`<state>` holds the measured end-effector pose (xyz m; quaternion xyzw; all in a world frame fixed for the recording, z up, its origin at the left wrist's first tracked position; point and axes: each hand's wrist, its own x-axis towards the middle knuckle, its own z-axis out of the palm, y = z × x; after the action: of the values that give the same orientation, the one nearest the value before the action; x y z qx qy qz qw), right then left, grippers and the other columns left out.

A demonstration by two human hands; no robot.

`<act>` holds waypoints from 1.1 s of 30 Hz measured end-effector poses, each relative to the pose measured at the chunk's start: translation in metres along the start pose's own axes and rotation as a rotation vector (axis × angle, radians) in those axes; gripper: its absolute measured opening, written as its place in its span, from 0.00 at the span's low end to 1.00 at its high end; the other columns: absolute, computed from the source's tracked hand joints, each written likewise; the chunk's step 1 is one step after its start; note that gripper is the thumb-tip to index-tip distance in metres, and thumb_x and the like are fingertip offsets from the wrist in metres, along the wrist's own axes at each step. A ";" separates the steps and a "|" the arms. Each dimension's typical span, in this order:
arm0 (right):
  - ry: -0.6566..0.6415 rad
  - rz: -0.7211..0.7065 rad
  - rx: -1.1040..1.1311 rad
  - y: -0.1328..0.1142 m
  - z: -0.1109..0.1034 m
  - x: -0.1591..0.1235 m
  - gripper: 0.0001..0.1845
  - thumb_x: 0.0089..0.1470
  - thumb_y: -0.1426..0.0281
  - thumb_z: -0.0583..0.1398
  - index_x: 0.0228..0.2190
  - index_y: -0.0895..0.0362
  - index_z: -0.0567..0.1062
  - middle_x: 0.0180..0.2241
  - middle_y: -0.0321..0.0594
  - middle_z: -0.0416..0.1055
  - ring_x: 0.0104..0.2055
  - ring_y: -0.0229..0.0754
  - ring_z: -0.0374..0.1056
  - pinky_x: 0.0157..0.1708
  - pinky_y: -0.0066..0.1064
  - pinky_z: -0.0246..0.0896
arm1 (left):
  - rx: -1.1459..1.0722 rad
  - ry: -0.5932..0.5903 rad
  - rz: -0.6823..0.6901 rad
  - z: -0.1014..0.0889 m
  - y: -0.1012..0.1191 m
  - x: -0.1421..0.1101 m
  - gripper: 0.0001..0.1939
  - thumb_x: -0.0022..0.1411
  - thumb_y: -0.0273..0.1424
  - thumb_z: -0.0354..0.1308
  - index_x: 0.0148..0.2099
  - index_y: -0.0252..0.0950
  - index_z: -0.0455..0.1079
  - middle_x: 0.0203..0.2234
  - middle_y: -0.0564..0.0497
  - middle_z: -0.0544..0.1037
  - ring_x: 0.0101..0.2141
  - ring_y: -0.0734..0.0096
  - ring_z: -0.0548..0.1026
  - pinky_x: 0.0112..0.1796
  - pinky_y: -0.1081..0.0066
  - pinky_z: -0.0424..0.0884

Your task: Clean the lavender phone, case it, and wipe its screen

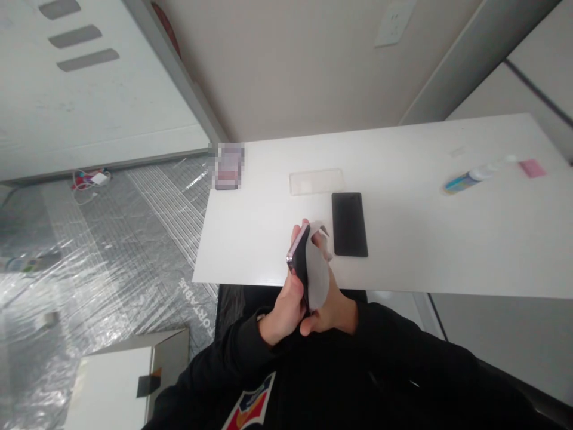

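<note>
A dark phone (300, 261) with a shiny metal edge is tilted up on its side, just in front of the white table's near edge. My left hand (289, 301) is closed round it, with the thumb on the near side and fingertips showing behind. My right hand (330, 304) presses a light grey cloth (318, 278) against the phone's dark face; most of its fingers are hidden by the cloth. Just beyond them lie a flat black tablet-like slab (350, 224) and a clear phone case (316, 181).
On the white table (416, 239) a spray bottle (468, 179) lies on its side near a pink pad (532, 168). A blurred-out item (229, 167) sits at the far left corner. A white box (116, 382) stands on the plastic-covered floor (120, 251).
</note>
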<state>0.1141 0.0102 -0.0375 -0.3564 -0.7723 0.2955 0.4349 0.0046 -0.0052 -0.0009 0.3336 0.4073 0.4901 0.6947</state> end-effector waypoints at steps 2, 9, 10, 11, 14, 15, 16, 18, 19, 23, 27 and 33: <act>0.000 -0.145 -0.092 0.001 -0.009 0.011 0.60 0.52 0.29 0.51 0.73 0.46 0.39 0.73 0.49 0.44 0.73 0.70 0.43 0.70 0.65 0.39 | -0.028 0.033 -0.042 -0.005 -0.005 -0.003 0.46 0.61 0.66 0.53 0.72 0.45 0.59 0.74 0.51 0.54 0.75 0.54 0.41 0.72 0.63 0.41; 0.258 -0.232 -0.052 -0.005 -0.021 0.042 0.28 0.62 0.41 0.51 0.38 0.51 0.73 0.35 0.40 0.69 0.36 0.49 0.66 0.43 0.48 0.62 | -0.014 0.015 -0.236 -0.009 -0.015 -0.012 0.36 0.60 0.58 0.62 0.58 0.36 0.75 0.59 0.44 0.77 0.67 0.44 0.63 0.70 0.51 0.52; 0.294 -0.205 0.018 -0.005 -0.020 0.045 0.25 0.62 0.43 0.53 0.32 0.51 0.71 0.31 0.38 0.67 0.32 0.47 0.63 0.37 0.45 0.60 | -0.021 0.012 -0.235 -0.008 -0.017 -0.011 0.36 0.59 0.59 0.62 0.58 0.36 0.74 0.59 0.44 0.77 0.67 0.45 0.64 0.70 0.51 0.53; 0.323 -0.164 0.085 -0.004 -0.019 0.047 0.24 0.61 0.44 0.54 0.28 0.51 0.69 0.27 0.37 0.64 0.29 0.46 0.61 0.34 0.43 0.58 | -0.026 0.010 -0.232 -0.007 -0.019 -0.010 0.38 0.59 0.60 0.61 0.59 0.37 0.74 0.61 0.44 0.76 0.68 0.46 0.63 0.70 0.52 0.53; 0.401 -0.031 0.210 -0.001 -0.013 0.050 0.26 0.65 0.47 0.52 0.22 0.50 0.62 0.22 0.34 0.58 0.24 0.43 0.57 0.28 0.40 0.53 | 0.019 -0.019 -0.205 -0.006 -0.023 -0.007 0.38 0.63 0.61 0.56 0.62 0.38 0.72 0.66 0.47 0.70 0.71 0.52 0.56 0.72 0.56 0.47; 0.427 0.010 0.230 0.000 -0.011 0.051 0.27 0.67 0.49 0.50 0.21 0.50 0.60 0.21 0.34 0.57 0.22 0.42 0.55 0.26 0.39 0.52 | 0.050 -0.038 -0.188 -0.005 -0.022 -0.007 0.37 0.65 0.60 0.54 0.64 0.39 0.71 0.68 0.48 0.68 0.72 0.54 0.54 0.72 0.57 0.45; 0.452 0.055 0.254 0.000 -0.008 0.051 0.28 0.69 0.50 0.48 0.21 0.50 0.59 0.20 0.34 0.56 0.21 0.41 0.54 0.23 0.38 0.51 | 0.085 -0.061 -0.172 -0.004 -0.020 -0.008 0.35 0.67 0.58 0.53 0.65 0.40 0.70 0.69 0.49 0.66 0.73 0.55 0.53 0.73 0.58 0.44; 0.498 0.148 0.293 0.000 -0.004 0.050 0.30 0.73 0.54 0.43 0.20 0.49 0.59 0.18 0.33 0.56 0.18 0.41 0.54 0.20 0.36 0.51 | 0.156 -0.103 -0.142 0.000 -0.013 -0.009 0.34 0.69 0.56 0.54 0.67 0.42 0.68 0.70 0.50 0.64 0.73 0.55 0.51 0.73 0.56 0.42; 0.515 0.188 0.303 0.000 -0.003 0.050 0.31 0.74 0.55 0.40 0.20 0.49 0.61 0.17 0.34 0.57 0.18 0.41 0.55 0.19 0.36 0.52 | 0.187 -0.112 -0.129 0.002 -0.009 -0.010 0.34 0.68 0.55 0.55 0.68 0.42 0.66 0.71 0.50 0.63 0.73 0.54 0.49 0.73 0.56 0.42; 0.523 0.263 0.300 -0.004 -0.002 0.051 0.35 0.75 0.56 0.36 0.31 0.50 0.76 0.24 0.39 0.72 0.28 0.45 0.72 0.28 0.37 0.67 | 0.291 -0.015 -0.083 0.002 0.001 -0.008 0.33 0.69 0.53 0.55 0.69 0.43 0.66 0.71 0.51 0.62 0.73 0.55 0.50 0.73 0.55 0.43; 0.441 0.212 0.234 -0.009 0.001 0.048 0.27 0.73 0.50 0.44 0.53 0.48 0.76 0.52 0.42 0.77 0.56 0.51 0.73 0.59 0.48 0.65 | 0.327 0.163 -0.022 -0.009 -0.001 0.005 0.25 0.70 0.48 0.56 0.63 0.43 0.73 0.66 0.52 0.70 0.70 0.57 0.60 0.72 0.55 0.47; 0.354 0.075 0.066 -0.009 0.007 0.046 0.33 0.71 0.46 0.41 0.70 0.42 0.58 0.71 0.39 0.55 0.74 0.57 0.49 0.72 0.59 0.40 | 0.198 0.203 -0.003 -0.001 -0.001 0.024 0.24 0.73 0.46 0.50 0.65 0.44 0.70 0.66 0.54 0.70 0.71 0.63 0.58 0.71 0.60 0.50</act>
<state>0.0884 0.0412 -0.0127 -0.4171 -0.6598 0.2693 0.5640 0.0085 0.0169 -0.0083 0.3485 0.5222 0.4778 0.6145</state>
